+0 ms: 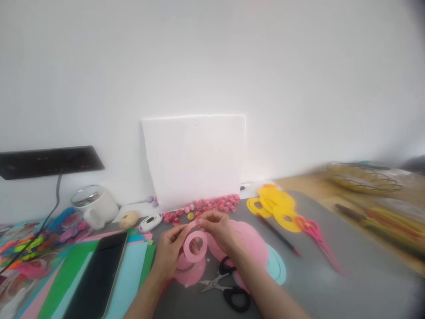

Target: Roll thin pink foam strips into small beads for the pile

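Between my two hands is a pink paper ring with a round hole. My left hand pinches it from the left, near its top. The fingers of my right hand are closed on its upper edge. Below the ring lie pink paper pieces. Larger pink paper circles rest beside and partly under my right forearm, with light blue paper circles at their edge. Black-handled scissors lie slightly spread between my forearms.
A white board leans against the wall behind pink rolled pieces. To the right are yellow paper pieces, a pencil and pink scissors. A phone on coloured sheets and a white mug stand left.
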Motion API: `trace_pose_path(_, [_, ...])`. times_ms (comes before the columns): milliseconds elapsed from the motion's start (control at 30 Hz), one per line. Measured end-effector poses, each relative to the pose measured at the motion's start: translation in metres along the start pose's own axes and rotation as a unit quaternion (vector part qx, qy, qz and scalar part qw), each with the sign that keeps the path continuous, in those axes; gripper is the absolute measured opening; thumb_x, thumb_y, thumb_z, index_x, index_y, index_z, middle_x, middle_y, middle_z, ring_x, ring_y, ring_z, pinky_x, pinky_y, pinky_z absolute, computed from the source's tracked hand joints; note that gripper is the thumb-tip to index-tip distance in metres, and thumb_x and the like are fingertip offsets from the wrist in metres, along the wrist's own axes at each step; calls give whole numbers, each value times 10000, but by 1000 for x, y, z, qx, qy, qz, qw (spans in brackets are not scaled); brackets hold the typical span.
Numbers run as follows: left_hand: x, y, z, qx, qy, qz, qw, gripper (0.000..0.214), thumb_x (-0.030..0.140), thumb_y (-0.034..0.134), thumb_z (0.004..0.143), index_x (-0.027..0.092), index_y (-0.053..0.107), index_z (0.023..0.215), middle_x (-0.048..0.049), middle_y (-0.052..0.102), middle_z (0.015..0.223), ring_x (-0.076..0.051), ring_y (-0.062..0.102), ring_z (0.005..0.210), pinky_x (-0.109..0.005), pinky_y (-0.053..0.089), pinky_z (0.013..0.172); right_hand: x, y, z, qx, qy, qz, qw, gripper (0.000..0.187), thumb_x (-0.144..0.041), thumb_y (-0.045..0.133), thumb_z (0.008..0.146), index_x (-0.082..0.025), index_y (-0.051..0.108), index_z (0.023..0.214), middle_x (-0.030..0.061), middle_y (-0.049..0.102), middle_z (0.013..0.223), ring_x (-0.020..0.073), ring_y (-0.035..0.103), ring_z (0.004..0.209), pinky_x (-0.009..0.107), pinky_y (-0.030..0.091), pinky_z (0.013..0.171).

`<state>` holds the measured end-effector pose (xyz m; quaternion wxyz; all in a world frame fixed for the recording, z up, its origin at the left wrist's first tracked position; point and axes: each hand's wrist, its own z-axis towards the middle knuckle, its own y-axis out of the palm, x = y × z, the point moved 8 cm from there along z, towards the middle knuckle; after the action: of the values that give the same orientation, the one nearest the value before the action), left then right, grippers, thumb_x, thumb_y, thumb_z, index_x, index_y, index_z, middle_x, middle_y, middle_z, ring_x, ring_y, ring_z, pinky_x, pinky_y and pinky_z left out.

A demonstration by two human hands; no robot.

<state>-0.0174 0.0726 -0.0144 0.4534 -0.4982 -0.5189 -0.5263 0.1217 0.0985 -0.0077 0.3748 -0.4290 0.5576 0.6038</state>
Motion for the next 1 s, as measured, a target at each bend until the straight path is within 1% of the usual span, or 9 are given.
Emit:
trace_pose_path(100, [2, -2, 1, 7, 7, 0, 1000, 321, 402, 666, 709, 142, 731, 886, -38, 676, 613, -169, 588, 560, -243, 467, 545, -2, 2, 0, -4, 0, -2, 1000, 181, -311, 783, 570, -166, 679, 599, -10, 616, 572, 115, 551, 557, 279, 478, 624])
trace_pose_path(200, [4, -7, 2, 23, 18, 12, 999, 332, 416, 665, 703, 134, 734, 866, -30, 645, 547, -174, 583, 551, -243, 462, 533, -3, 4, -2, -13, 13, -8, 1000, 194, -324, 776, 579, -161, 703, 655, 14, 658, 650, 132, 581, 609, 289, 488, 660])
trace_pose_path(267, [4, -9, 3, 30, 25, 22, 999, 350, 434, 663, 696, 132, 735, 857, -35, 646, 553, -175, 581, 545, -243, 458, 524, -4, 5, -3, -19, 25, -12, 999, 227, -329, 780, 573, -158, 718, 708, 34, 681, 707, 149, 602, 649, 299, 493, 682])
trace_pose_path(333, [4, -10, 4, 34, 29, 31, 999, 361, 448, 663, 689, 132, 736, 848, -45, 659, 583, -175, 582, 544, -242, 455, 518, -4, 5, -4, -20, 30, -10, 999, 241, -326, 784, 565, -156, 720, 724, 37, 684, 707, 155, 610, 658, 304, 495, 688])
trace_pose_path(533, [-2, -6, 5, 11, 10, 19, 1000, 335, 430, 642, 724, 133, 725, 856, -29, 644, 535, -150, 549, 486, -250, 450, 523, -2, 2, -3, -6, 33, 10, 999, 214, -276, 796, 548, -159, 692, 693, 10, 658, 653, 129, 592, 602, 281, 491, 644])
trace_pose_path(733, [-2, -6, 4, 15, 5, 20, 1000, 370, 445, 662, 693, 116, 727, 849, -21, 621, 475, -154, 552, 474, -252, 450, 516, -4, 5, -4, -24, 23, 10, 999, 180, -258, 788, 549, -156, 647, 597, -19, 611, 573, 106, 548, 553, 255, 472, 592])
trace_pose_path(833, [0, -6, 4, 26, 5, 19, 999, 349, 427, 678, 677, 119, 730, 834, -36, 657, 541, -160, 572, 511, -249, 458, 524, -3, 4, -4, -21, 24, -5, 999, 156, -261, 775, 567, -155, 668, 611, -7, 628, 598, 115, 561, 581, 259, 480, 613])
trace_pose_path(933, [0, -10, 4, 52, 9, 18, 998, 309, 400, 709, 639, 132, 730, 790, -47, 697, 651, -170, 600, 582, -238, 469, 545, 0, 5, -3, -32, 27, -13, 999, 167, -290, 749, 608, -157, 708, 700, 18, 666, 683, 134, 593, 647, 277, 493, 665])
trace_pose_path(1000, [-2, -13, 3, 62, 10, 13, 998, 296, 387, 716, 630, 136, 727, 787, -48, 708, 698, -174, 609, 611, -235, 477, 559, 3, 5, -2, -42, 29, -9, 999, 197, -300, 746, 613, -156, 718, 745, 26, 676, 700, 139, 603, 655, 290, 499, 681])
